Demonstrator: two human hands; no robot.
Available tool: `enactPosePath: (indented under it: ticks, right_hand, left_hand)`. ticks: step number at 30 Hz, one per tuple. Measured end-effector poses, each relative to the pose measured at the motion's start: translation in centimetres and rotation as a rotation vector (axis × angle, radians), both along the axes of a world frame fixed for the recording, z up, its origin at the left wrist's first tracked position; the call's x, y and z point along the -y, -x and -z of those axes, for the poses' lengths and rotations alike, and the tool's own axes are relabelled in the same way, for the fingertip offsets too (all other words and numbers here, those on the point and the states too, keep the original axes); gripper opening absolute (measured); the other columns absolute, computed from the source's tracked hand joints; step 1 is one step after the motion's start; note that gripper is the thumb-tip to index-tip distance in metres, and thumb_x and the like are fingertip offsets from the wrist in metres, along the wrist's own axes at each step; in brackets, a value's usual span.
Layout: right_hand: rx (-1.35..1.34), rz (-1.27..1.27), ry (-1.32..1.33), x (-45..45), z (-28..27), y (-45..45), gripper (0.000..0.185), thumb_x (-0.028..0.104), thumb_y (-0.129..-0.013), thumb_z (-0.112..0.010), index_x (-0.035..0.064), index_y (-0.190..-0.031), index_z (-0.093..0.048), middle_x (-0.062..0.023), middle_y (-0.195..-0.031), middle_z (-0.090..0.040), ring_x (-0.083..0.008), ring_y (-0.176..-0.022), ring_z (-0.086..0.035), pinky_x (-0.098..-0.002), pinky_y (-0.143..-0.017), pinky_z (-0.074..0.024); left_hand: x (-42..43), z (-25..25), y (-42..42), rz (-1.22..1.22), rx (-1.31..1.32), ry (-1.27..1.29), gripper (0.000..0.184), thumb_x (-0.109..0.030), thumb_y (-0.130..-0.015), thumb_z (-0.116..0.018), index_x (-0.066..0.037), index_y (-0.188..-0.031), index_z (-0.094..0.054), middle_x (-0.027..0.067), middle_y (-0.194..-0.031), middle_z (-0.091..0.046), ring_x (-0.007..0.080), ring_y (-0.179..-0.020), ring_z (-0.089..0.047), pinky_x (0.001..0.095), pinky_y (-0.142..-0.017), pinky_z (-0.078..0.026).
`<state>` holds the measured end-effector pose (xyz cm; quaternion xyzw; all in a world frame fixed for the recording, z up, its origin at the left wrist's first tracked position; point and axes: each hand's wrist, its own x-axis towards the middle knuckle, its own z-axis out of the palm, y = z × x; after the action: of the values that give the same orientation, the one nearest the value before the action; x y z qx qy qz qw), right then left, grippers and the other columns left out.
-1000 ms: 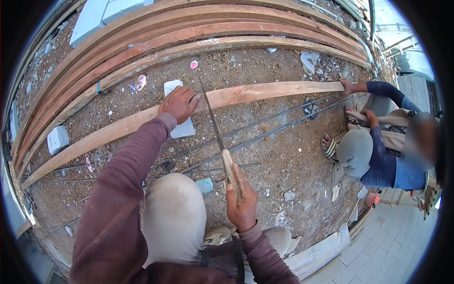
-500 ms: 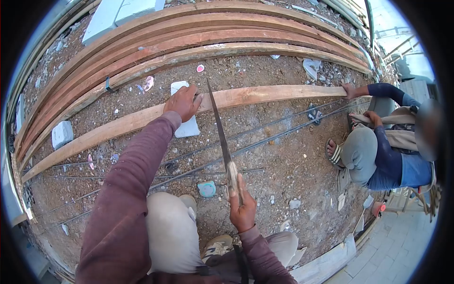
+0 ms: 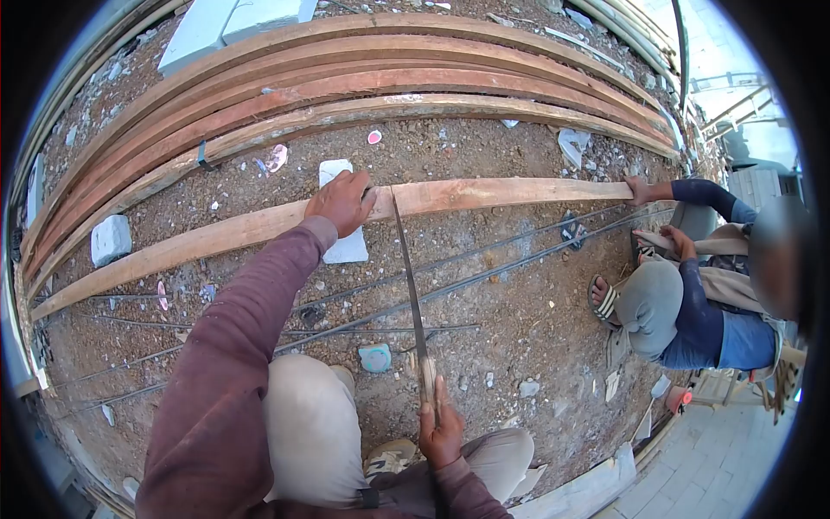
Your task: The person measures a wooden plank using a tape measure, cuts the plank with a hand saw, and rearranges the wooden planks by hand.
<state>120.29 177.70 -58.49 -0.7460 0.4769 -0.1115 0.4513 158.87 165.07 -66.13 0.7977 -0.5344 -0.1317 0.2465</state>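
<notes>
A long wooden plank [image 3: 501,194] lies across the ground, propped on a white block [image 3: 347,249]. My left hand [image 3: 344,204] is closed over the plank, gripping it above that block. My right hand [image 3: 442,429] is wrapped round the handle of a hand saw [image 3: 412,290]. The saw's blade points away from me, its far end at the plank just right of my left hand. A co-worker's hand [image 3: 640,189] holds the plank's right end.
Several wooden beams [image 3: 389,82] lie side by side beyond the plank. Thin metal rods [image 3: 484,262] cross the dirt beneath it. A turquoise tape measure [image 3: 375,357] rests near my knees. The co-worker [image 3: 692,303] squats at the right. A white block [image 3: 111,240] sits at left.
My right hand has drawn the saw down toward me, so the blade's far end now sits at the plank instead of reaching past it. My left hand keeps its grip.
</notes>
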Motion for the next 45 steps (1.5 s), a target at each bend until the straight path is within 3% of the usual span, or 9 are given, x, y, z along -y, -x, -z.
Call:
enactPosePath:
  ticks: [4,8,15,18,20,25,40,43,45]
  right_hand:
    - [0.109,-0.044,0.183,7.3,1.9,-9.2,0.054,0.007,-0.099,-0.056,-0.0017,-0.15,-0.043,-0.0243,-0.126,-0.066,-0.0308,-0.086,-0.073,-0.035,-0.077,-0.0553]
    - [0.011,-0.033,0.002,6.8,-0.4,-7.6,0.055,0.005,-0.097,-0.057,0.0,-0.15,-0.043,-0.0263,-0.133,-0.061,-0.0385,-0.113,-0.067,-0.0409,-0.09,-0.0543]
    - [0.077,0.016,0.024,5.1,0.7,-5.3,0.052,0.006,-0.097,-0.057,0.0009,-0.148,-0.047,-0.0268,-0.135,-0.06,-0.0391,-0.119,-0.064,-0.0385,-0.094,-0.0534]
    - [0.201,-0.062,0.315,9.5,2.0,-10.7,0.056,0.006,-0.097,-0.056,0.0008,-0.151,-0.043,-0.0243,-0.101,-0.071,-0.0235,-0.07,-0.07,-0.036,-0.068,-0.0551]
    - [0.059,-0.002,0.068,5.7,-0.1,-6.4,0.056,0.006,-0.097,-0.056,0.0006,-0.151,-0.043,-0.0229,-0.098,-0.071,-0.0258,-0.07,-0.07,-0.0363,-0.069,-0.0551]
    - [-0.045,0.044,0.014,1.5,-2.0,-1.4,0.054,0.01,-0.099,-0.056,-0.0004,-0.15,-0.044,-0.0261,-0.129,-0.064,-0.0399,-0.098,-0.071,-0.0414,-0.084,-0.055]
    - [-0.022,-0.009,-0.077,10.1,-0.8,-12.2,0.052,0.007,-0.098,-0.056,-0.0016,-0.148,-0.046,-0.0251,-0.134,-0.061,-0.0364,-0.117,-0.066,-0.0373,-0.095,-0.0529]
    - [0.057,-0.044,0.198,6.7,1.5,-6.8,0.054,0.01,-0.098,-0.056,-0.0002,-0.15,-0.045,-0.0218,-0.098,-0.071,-0.0313,-0.072,-0.068,-0.0363,-0.069,-0.0537]
    - [0.045,-0.026,0.244,1.4,0.8,-0.2,0.053,0.01,-0.099,-0.056,-0.0002,-0.149,-0.045,-0.0228,-0.096,-0.07,-0.0307,-0.069,-0.066,-0.0376,-0.066,-0.0524]
  left_hand:
    - [0.2,0.6,0.0,0.02,0.009,0.008,0.023,-0.028,-0.097,-0.06,-0.006,-0.104,-0.057,0.0162,-0.095,-0.062,0.0362,-0.094,-0.063,0.0472,-0.084,-0.052]
    - [-0.1,0.2,-0.1,0.024,0.009,-0.007,0.02,-0.025,-0.096,-0.061,-0.006,-0.101,-0.057,0.0154,-0.093,-0.062,0.0355,-0.093,-0.062,0.0458,-0.083,-0.052]
    - [0.1,1.0,-0.3,0.046,0.034,0.139,0.02,-0.025,-0.095,-0.063,-0.006,-0.098,-0.058,0.0179,-0.093,-0.062,0.0393,-0.087,-0.063,0.0485,-0.078,-0.052]
    - [0.1,0.7,-0.2,0.02,0.062,0.053,0.019,-0.023,-0.094,-0.064,-0.006,-0.098,-0.056,0.0148,-0.09,-0.061,0.034,-0.09,-0.061,0.0455,-0.082,-0.052]
    - [-0.1,0.6,-0.1,0.035,0.043,0.043,0.02,-0.023,-0.094,-0.064,-0.005,-0.097,-0.055,0.015,-0.089,-0.061,0.0343,-0.089,-0.061,0.0455,-0.081,-0.052]
    - [-0.2,1.1,0.2,0.037,0.027,0.118,0.02,-0.025,-0.095,-0.063,-0.006,-0.095,-0.058,0.0165,-0.089,-0.062,0.0373,-0.086,-0.063,0.0474,-0.078,-0.052]
    - [0.0,1.1,-0.1,0.04,0.05,0.118,0.02,-0.023,-0.095,-0.063,-0.005,-0.093,-0.056,0.0148,-0.087,-0.062,0.0347,-0.088,-0.062,0.0451,-0.08,-0.052]
    - [-0.1,1.1,0.0,0.046,0.049,0.122,0.019,-0.023,-0.094,-0.064,-0.005,-0.092,-0.056,0.0147,-0.087,-0.062,0.0349,-0.087,-0.061,0.0454,-0.079,-0.052]
    - [0.2,1.5,-0.4,0.041,0.032,0.126,0.019,-0.022,-0.094,-0.064,-0.006,-0.092,-0.056,0.0147,-0.086,-0.062,0.0348,-0.086,-0.061,0.0454,-0.079,-0.052]
